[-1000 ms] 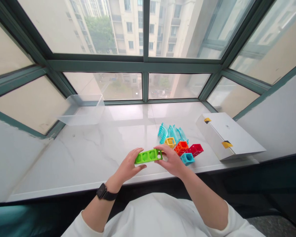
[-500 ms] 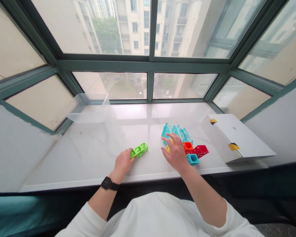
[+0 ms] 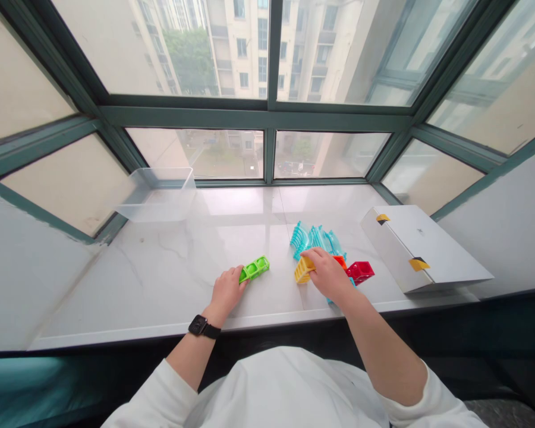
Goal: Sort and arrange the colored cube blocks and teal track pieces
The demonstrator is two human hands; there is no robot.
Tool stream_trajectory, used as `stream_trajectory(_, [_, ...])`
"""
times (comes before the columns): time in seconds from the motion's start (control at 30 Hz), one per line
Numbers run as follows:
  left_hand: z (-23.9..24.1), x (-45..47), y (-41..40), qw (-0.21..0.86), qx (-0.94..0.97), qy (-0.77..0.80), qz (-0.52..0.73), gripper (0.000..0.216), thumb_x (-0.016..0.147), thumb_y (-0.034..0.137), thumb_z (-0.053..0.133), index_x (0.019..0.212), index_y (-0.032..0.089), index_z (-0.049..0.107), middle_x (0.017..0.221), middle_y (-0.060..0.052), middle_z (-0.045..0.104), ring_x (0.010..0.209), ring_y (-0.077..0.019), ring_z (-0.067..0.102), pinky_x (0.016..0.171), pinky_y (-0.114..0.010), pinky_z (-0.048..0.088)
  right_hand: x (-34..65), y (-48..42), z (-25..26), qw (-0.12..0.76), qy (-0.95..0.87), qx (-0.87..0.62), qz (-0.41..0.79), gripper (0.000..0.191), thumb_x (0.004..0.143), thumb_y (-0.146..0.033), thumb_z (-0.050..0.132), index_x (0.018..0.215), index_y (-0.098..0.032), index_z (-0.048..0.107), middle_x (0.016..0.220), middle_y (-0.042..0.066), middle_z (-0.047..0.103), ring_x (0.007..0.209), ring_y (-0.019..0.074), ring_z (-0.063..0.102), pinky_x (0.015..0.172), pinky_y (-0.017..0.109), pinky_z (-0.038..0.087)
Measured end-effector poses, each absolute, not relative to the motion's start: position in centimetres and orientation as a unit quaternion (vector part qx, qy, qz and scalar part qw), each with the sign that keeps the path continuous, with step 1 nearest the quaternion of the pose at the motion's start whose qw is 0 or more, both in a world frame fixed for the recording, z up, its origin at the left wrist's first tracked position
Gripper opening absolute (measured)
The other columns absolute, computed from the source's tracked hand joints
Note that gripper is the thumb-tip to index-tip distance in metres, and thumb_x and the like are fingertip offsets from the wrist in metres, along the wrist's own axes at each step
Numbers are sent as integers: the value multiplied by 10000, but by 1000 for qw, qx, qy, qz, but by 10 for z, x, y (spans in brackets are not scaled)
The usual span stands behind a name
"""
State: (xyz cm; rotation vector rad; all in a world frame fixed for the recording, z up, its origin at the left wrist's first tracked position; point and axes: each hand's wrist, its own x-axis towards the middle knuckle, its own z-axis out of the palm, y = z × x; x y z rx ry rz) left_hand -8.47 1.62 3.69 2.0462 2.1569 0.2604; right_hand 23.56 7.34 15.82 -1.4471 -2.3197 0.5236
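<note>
My left hand (image 3: 227,290) is closed on the near end of a row of joined green toy blocks (image 3: 255,268), which points away to the right. My right hand (image 3: 329,273) pinches a yellow toy block (image 3: 304,270) by its right side; the fingertips partly cover it. Just beyond that hand lie clear turquoise curved track pieces (image 3: 317,238). An orange block (image 3: 340,261) and a blue block (image 3: 330,301) show only in part behind and under the right hand. To its right a red block (image 3: 361,271) rests on the white sill.
A clear plastic bin (image 3: 160,205) stands at the back left by the window. On the right sits a white box (image 3: 432,249) with yellow-and-black tabs. The marble-look sill (image 3: 160,297) ends at a front edge close to my body.
My right hand has moved right and closed from a spread pose onto the yellow block, now covering most of the blue one. My left hand keeps its hold on the green blocks.
</note>
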Motion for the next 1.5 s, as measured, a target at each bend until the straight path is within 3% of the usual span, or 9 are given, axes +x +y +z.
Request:
stream_trajectory(0.13, [35, -87, 26, 83, 679, 720, 117, 423, 994, 391, 598, 1375, 209, 577, 1187, -135, 718, 1046, -302, 673, 887, -385, 498, 219, 68, 149, 233, -815, -449, 283, 542, 785, 7, 532, 1242, -261, 647, 1264, 59, 651, 1155, 227, 650, 988, 392, 543])
stream_trajectory(0.23, [38, -88, 29, 78, 677, 715, 159, 490, 977, 399, 618, 1422, 203, 559, 1276, -151, 688, 1160, -332, 643, 988, -448, 495, 202, 66, 125, 263, -791, -432, 344, 476, 783, -42, 568, 1208, -246, 635, 1214, 54, 666, 1121, 219, 662, 950, 374, 561])
stream_trajectory(0.4, [49, -87, 11, 79, 709, 649, 265, 357, 1037, 404, 516, 1329, 238, 638, 1386, -130, 633, 1314, -301, 572, 1148, -493, 439, 182, 68, 73, 282, -743, -434, 425, 438, 766, -61, 587, 1167, -234, 616, 1146, 44, 699, 1038, 209, 699, 921, 365, 591])
stream_trajectory(0.53, [50, -82, -11, 71, 758, 603, 237, 343, 931, 407, 690, 1241, 261, 685, 1434, -124, 609, 1449, -359, 467, 1256, -622, 293, 175, 69, 49, 246, -762, -433, 414, 413, 784, -61, 607, 1157, -235, 636, 1142, 43, 728, 1064, 226, 710, 992, 420, 580])
stream_trajectory(0.73, [42, -74, -19, 53, 767, 605, 206, 291, 834, 293, 769, 1115, 252, 705, 1448, -138, 609, 1480, -399, 439, 1267, -682, 248, 202, 53, 94, 217, -842, -420, 260, 646, 814, -115, 715, 1430, -252, 576, 1448, 120, 619, 1372, 316, 561, 1178, 531, 458])
stream_trajectory(0.9, [39, -69, -21, 67, 768, 600, 214, 284, 831, 328, 780, 1093, 256, 698, 1452, -145, 613, 1472, -408, 451, 1255, -701, 266, 279, 42, 145, 214, -832, -503, 95, 393, 897, -206, 682, 1283, -277, 685, 1288, 110, 677, 1209, 346, 618, 1067, 572, 497])
stream_trajectory(1.07, [34, -66, -23, 90, 761, 601, 228, 289, 820, 348, 792, 1079, 261, 699, 1453, -137, 616, 1449, -413, 479, 1233, -711, 298, 325, 38, 134, 92, -842, -530, 28, 462, 779, -95, 702, 1201, -280, 740, 1265, 121, 709, 1126, 367, 632, 915, 504, 539])
stream_trajectory(1.27, [33, -71, -24, 107, 767, 590, 228, 361, 817, 409, 818, 1117, 251, 696, 1467, -146, 602, 1453, -403, 479, 1251, -701, 270, 321, 37, 141, 73, -861, -497, 73, 457, 764, -52, 690, 1160, -267, 762, 1192, 122, 739, 1105, 359, 648, 942, 517, 549])
stream_trajectory(1.5, [34, -80, -26, 111, 790, 562, 217, 411, 808, 486, 835, 1136, 277, 702, 1575, -143, 502, 1529, -414, 373, 1268, -725, 199, 251, 43, 154, 247, -845, -426, 208, 530, 893, -155, 687, 1391, -330, 639, 1346, 71, 680, 1270, 299, 621, 1110, 526, 518])
